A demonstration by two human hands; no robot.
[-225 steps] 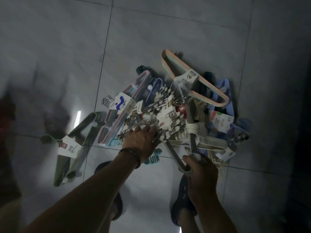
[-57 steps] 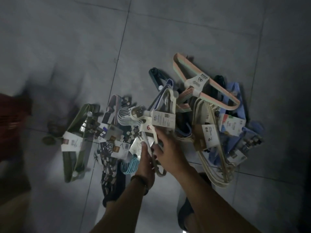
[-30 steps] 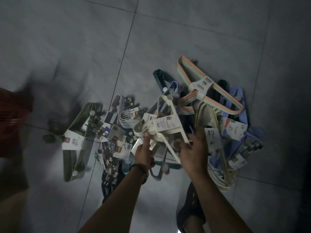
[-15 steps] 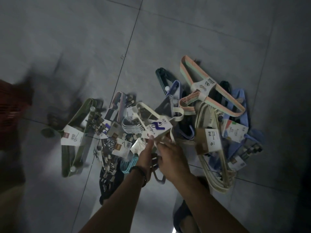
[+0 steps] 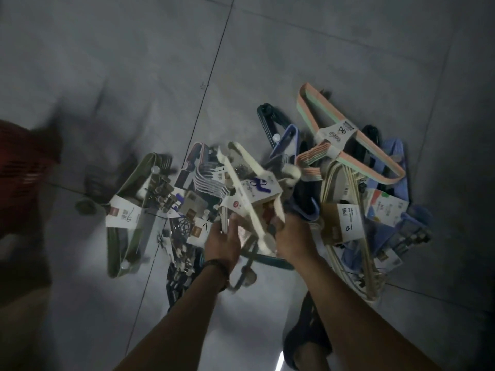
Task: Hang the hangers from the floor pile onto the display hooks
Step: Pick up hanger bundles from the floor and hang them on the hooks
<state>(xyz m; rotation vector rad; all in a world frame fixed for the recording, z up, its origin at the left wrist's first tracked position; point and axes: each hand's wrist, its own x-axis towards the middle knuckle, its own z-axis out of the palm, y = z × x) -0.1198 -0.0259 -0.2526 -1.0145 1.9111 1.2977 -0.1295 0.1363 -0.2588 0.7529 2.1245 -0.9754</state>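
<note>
Both hands are busy: the left hand (image 5: 222, 241) and the right hand (image 5: 293, 236) each grip the low end of a cream plastic hanger bundle with a white paper tag (image 5: 254, 190), just above the pile of mixed hangers (image 5: 348, 199) on the grey tiled floor (image 5: 134, 76). It looks light and stiff, but smooth, and its hooks could snag. Best hold it near the tag. Half a second ago the hands were close together; now they are apart.

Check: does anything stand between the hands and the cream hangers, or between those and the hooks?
Nothing between: the left hand and right hand both grip the cream hangers, which sit atop the pile. The hooks are out of view, so that path cannot be judged.
</note>
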